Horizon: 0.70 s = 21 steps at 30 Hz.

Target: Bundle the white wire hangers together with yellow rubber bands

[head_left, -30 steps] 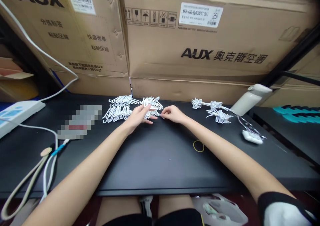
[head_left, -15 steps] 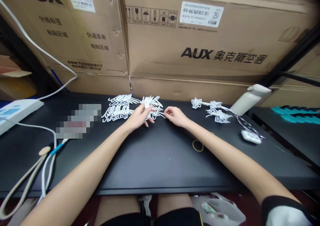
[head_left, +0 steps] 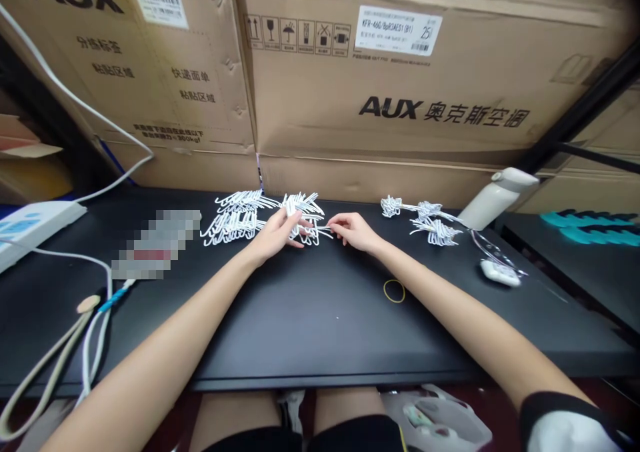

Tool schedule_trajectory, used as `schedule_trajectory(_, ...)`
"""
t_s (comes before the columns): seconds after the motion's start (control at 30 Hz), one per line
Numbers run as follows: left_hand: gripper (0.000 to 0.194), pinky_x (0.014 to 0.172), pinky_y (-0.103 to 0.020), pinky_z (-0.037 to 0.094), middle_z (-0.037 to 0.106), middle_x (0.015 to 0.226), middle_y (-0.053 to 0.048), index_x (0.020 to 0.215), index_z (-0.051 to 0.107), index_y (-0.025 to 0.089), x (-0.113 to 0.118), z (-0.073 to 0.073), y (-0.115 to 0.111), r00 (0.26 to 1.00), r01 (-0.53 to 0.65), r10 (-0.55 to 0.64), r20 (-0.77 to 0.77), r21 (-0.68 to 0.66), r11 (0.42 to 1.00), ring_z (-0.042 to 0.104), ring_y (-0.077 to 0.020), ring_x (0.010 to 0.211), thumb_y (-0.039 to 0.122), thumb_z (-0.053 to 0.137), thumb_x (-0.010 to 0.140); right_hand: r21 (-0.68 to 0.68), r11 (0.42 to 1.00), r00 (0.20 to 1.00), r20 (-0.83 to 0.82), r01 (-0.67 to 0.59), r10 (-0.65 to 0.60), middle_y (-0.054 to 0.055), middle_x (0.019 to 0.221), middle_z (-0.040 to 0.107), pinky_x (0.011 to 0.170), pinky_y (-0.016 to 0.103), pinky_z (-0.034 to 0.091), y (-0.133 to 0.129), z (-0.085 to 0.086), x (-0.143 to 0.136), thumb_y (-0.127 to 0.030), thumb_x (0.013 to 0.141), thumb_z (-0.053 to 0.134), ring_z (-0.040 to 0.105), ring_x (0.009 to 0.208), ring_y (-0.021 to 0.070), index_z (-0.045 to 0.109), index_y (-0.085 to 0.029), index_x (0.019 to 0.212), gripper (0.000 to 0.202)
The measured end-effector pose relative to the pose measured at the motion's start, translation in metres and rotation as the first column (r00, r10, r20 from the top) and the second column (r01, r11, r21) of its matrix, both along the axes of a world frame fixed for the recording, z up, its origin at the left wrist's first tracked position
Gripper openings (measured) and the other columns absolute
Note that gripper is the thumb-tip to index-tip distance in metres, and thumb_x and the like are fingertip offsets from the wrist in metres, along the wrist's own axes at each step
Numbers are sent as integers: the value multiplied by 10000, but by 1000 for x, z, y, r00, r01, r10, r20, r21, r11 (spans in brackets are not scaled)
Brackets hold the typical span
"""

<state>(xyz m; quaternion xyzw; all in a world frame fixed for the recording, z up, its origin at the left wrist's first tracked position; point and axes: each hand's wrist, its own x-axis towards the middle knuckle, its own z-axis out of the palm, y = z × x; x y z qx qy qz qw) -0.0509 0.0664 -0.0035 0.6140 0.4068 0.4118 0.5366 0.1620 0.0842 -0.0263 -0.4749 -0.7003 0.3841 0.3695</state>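
White bent wire pieces lie in rows at the back left of the black table [head_left: 300, 319], with one pile [head_left: 231, 227] left of my hands. My left hand [head_left: 278, 233] rests at the middle pile [head_left: 302, 203], fingers spread over the white wires. Just right of it, my right hand [head_left: 353, 231] pinches the end of a thin white wire [head_left: 325, 229] between thumb and fingers. Further right lie more white wire bundles [head_left: 436, 232]. A yellow rubber band [head_left: 395, 291] lies beside my right forearm.
Large cardboard boxes [head_left: 390, 79] stand behind the table. At the right are a pale bottle [head_left: 493, 202] and a white case [head_left: 501, 273]. A power strip [head_left: 35, 229], cables and a blurred-out object [head_left: 155, 245] lie at the left.
My left hand's fingers have shifted slightly over the wires. My right hand has stayed nearly in place, and more of the wire shows at its fingertips. The view has moved a little.
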Motion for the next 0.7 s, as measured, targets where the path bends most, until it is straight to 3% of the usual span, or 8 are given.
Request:
schedule_trajectory(0.2,367,530,-306,565,653,1077,-134,999,481,178,0,4,-4,999,46,-46,-16,-40,998,670,-229,825,504,524,834,-34,999,1000,-16,-25,25,8,616,565,409,194,434,-2,2,1,-266,742,566,518,516,99,632,-127,768,156)
schedule_trajectory(0.43,376,711,-381,575,664,1008,-124,948,494,169,2,0,-4,998,61,-61,2,-2,998,637,-232,925,519,537,817,-26,997,997,-11,-71,71,3,623,560,431,188,448,-4,4,4,-271,751,564,515,532,90,635,-129,765,159)
schedule_trajectory(0.6,386,702,-366,568,669,962,-102,957,487,178,0,-2,-2,999,37,-34,-28,92,995,633,-239,942,531,535,809,-89,996,998,-68,-6,0,12,647,590,442,190,460,-13,6,12,-262,723,619,521,527,81,650,-124,780,153)
schedule_trajectory(0.7,416,613,-319,554,673,996,-103,989,506,176,-1,-2,-2,993,-5,24,-114,166,986,633,-235,898,551,514,808,-160,985,984,-154,69,-94,15,659,598,453,186,468,-22,5,20,-275,707,652,536,554,85,669,-126,796,175)
